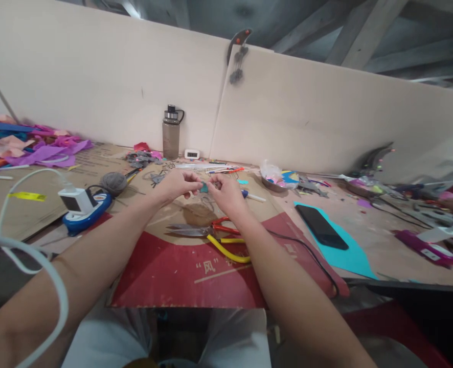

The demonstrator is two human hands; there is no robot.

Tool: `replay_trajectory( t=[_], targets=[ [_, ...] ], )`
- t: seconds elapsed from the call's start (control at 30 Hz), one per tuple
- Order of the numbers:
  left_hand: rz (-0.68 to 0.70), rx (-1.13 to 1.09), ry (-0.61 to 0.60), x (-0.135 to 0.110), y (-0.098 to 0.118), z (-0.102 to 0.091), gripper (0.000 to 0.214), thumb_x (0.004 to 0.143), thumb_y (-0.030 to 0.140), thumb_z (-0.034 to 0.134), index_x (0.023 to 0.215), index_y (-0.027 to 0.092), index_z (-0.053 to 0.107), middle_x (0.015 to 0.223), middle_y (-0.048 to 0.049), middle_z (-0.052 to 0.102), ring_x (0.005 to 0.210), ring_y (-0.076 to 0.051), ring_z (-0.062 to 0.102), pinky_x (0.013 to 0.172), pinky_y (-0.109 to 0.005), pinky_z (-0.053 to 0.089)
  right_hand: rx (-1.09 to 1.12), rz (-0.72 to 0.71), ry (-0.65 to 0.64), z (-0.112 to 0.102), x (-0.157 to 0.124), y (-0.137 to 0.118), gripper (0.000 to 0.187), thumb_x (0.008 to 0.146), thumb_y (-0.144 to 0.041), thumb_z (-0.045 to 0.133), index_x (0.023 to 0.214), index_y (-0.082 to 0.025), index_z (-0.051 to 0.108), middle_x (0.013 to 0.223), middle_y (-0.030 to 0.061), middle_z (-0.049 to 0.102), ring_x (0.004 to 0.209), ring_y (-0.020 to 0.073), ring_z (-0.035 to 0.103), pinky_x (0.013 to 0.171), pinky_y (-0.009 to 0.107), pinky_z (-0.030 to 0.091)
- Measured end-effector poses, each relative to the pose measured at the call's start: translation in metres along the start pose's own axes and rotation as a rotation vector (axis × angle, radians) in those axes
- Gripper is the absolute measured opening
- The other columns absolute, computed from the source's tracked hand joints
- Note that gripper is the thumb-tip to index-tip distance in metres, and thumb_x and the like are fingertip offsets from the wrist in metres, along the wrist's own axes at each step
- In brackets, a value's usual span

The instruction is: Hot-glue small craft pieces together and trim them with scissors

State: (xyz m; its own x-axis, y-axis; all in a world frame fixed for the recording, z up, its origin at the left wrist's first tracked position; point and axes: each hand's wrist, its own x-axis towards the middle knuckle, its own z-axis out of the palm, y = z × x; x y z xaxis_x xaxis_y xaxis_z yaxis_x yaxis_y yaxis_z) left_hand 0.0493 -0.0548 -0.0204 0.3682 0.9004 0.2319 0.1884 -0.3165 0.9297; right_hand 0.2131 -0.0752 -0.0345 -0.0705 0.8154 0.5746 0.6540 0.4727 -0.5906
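Note:
My left hand (pixel 178 185) and my right hand (pixel 226 194) meet over the middle of the cardboard-covered table (pixel 380 240). Both pinch a small teal piece (pixel 204 188) between their fingertips. Just below the hands lie scissors with yellow handles (pixel 211 236) and red-handled pliers (pixel 226 226), on a red and brown cardboard sheet (pixel 188 276).
A grey water bottle (pixel 171 132) stands at the back wall. A white charger on a blue base (pixel 83 204) and its white cable (pixel 38 255) sit at left. A black phone (pixel 321 226) lies on teal paper at right. Purple paper scraps (pixel 38 148) pile at far left.

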Motion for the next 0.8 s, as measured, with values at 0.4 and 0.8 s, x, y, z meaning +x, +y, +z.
replay_trajectory(
  t=[0.4,0.8],
  targets=[
    [-0.008,-0.364,0.131,0.012,-0.009,-0.006,0.020,0.062,0.019,0.073,0.073,0.011,0.059,0.066,-0.0031,0.065,0.062,-0.010,0.064,0.067,-0.024,0.053,0.141,-0.009,0.010,0.009,-0.004,0.000,0.015,0.082,-0.030,0.044,0.078,-0.019,0.054,0.072,0.0000,0.058,0.065,0.0128,0.050,0.063,0.025,0.036],
    [0.032,-0.169,0.241,0.009,-0.007,-0.014,0.021,0.066,0.032,0.068,0.066,0.014,0.057,0.049,0.0023,0.053,0.040,-0.005,0.045,0.038,-0.017,0.036,-0.058,0.086,-0.140,-0.007,0.000,0.016,0.031,0.083,-0.035,0.041,0.075,-0.018,0.064,0.071,0.0008,0.063,0.070,0.0142,0.055,0.064,0.024,0.038]
  ],
)
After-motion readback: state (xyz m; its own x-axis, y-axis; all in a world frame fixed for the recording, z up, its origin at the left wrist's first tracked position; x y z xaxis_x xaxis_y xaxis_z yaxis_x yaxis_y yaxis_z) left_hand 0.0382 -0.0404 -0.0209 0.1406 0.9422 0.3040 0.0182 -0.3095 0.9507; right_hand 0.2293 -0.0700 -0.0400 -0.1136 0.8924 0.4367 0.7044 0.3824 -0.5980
